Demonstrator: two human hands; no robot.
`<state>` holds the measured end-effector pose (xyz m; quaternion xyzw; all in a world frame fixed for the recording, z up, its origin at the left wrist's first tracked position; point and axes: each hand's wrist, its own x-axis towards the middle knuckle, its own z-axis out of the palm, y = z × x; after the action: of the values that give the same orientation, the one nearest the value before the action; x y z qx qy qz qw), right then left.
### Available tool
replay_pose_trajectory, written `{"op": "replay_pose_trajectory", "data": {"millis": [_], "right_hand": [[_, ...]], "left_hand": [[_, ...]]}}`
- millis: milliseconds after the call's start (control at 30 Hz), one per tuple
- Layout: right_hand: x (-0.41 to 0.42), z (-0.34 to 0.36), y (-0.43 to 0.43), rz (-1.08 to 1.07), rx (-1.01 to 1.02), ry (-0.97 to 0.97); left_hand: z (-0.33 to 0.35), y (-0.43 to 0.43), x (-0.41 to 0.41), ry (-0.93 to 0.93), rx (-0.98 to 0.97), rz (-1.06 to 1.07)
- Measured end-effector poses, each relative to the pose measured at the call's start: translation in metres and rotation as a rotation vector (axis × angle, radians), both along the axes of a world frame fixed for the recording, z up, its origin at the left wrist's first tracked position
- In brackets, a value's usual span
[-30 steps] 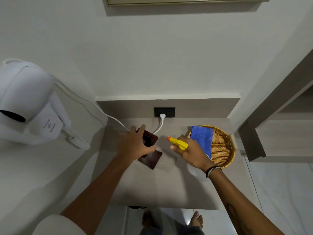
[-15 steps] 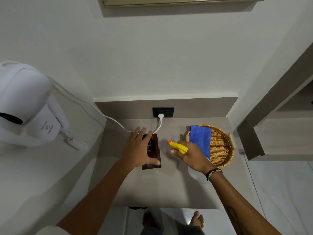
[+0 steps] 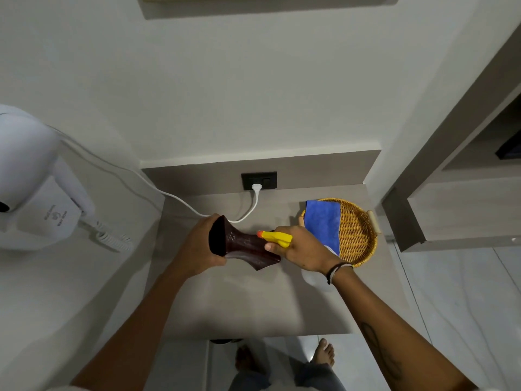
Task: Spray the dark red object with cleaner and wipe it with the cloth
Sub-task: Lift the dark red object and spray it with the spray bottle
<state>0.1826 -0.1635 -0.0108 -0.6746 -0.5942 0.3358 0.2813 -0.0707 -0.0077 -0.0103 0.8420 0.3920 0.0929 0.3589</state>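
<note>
1. Here, in the head view, the left hand (image 3: 197, 246) is wrapped around the wide end of the dark red object (image 3: 244, 244), a glossy waisted piece flaring at both ends; it is held lifted above the grey counter (image 3: 239, 300), lying roughly sideways, its dark flat face turned toward the left.
2. The right hand (image 3: 303, 249) is closed around a spray bottle (image 3: 277, 238) with a yellow trigger head and an orange nozzle; the nozzle tip sits just beside the waist of the dark red object, pointing at it; the clear bottle body shows faintly under the wrist, which wears a dark band.
3. A blue cloth (image 3: 324, 221) lies draped over the left part of a round wicker tray (image 3: 358, 232), just behind the right hand, on the counter's right side.
4. Writing: the white wall-mounted hair dryer (image 3: 31, 182) at the left carries small grey print on its holder; it is too blurred to read; its coiled cord hangs below it.
5. A white cable (image 3: 180, 201) runs from the left across the counter's back to a white plug in the black wall socket (image 3: 259, 180).
6. Edges and room: the counter is boxed in by walls at left, back and right; its near half lies bare up to the front edge, beyond which bare feet stand on pale floor tiles.
</note>
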Motion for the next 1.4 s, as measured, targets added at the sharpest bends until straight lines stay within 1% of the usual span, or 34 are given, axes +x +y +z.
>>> {"op": "replay_pose_trajectory", "data": {"millis": [67, 167, 233, 300, 333, 433, 500, 633, 700, 867, 967, 1033, 1100, 1233, 1267, 1333, 1400], "right_hand": [[-0.002, -0.001, 0.001, -0.006, -0.008, -0.070], [0.000, -0.003, 0.001, -0.057, 0.018, -0.005], [0.000, -0.003, 0.001, -0.014, 0.011, 0.002], [-0.001, -0.002, 0.000, 0.022, -0.009, -0.037], [-0.001, -0.001, 0.000, 0.015, -0.017, -0.057], [0.000, -0.002, -0.001, -0.023, -0.033, -0.016], [-0.001, -0.001, -0.002, -0.027, -0.038, -0.028], [0.001, 0.002, -0.009, -0.160, 0.050, -0.030], [0.004, 0.003, -0.011, -0.215, 0.089, -0.001], [0.013, 0.008, -0.018, -0.259, 0.112, 0.032], [0.018, 0.009, -0.023, -0.246, 0.121, 0.025], [0.020, 0.009, -0.026, -0.246, 0.128, 0.024], [0.021, 0.007, -0.031, -0.248, 0.125, 0.028], [0.018, 0.004, -0.036, -0.231, 0.096, 0.044], [0.017, 0.003, -0.036, -0.222, 0.090, 0.042], [0.014, 0.001, -0.035, -0.205, 0.087, 0.051], [0.011, 0.000, -0.034, -0.207, 0.085, 0.058]], "left_hand": [[0.000, 0.002, -0.001, 0.011, 0.006, -0.012], [0.004, 0.003, 0.001, 0.016, 0.019, -0.027], [0.008, 0.002, 0.004, 0.018, 0.035, -0.046], [0.012, 0.001, 0.007, 0.037, 0.057, -0.066], [0.013, 0.001, 0.009, 0.053, 0.075, -0.074], [0.016, -0.001, 0.013, 0.116, 0.139, -0.101], [0.017, -0.002, 0.016, 0.169, 0.176, -0.117], [0.020, -0.009, 0.030, 0.279, 0.339, -0.123], [0.023, -0.014, 0.043, 0.321, 0.385, -0.111], [0.028, -0.033, 0.073, 0.477, 0.397, 0.006], [0.027, -0.040, 0.079, 0.503, 0.323, 0.091], [0.028, -0.040, 0.076, 0.484, 0.239, 0.132], [0.028, -0.037, 0.070, 0.464, 0.220, 0.062], [0.025, -0.025, 0.056, 0.450, 0.361, -0.376], [0.024, -0.024, 0.054, 0.456, 0.391, -0.439], [0.023, -0.024, 0.053, 0.459, 0.425, -0.471], [0.021, -0.026, 0.054, 0.406, 0.455, -0.445]]}}
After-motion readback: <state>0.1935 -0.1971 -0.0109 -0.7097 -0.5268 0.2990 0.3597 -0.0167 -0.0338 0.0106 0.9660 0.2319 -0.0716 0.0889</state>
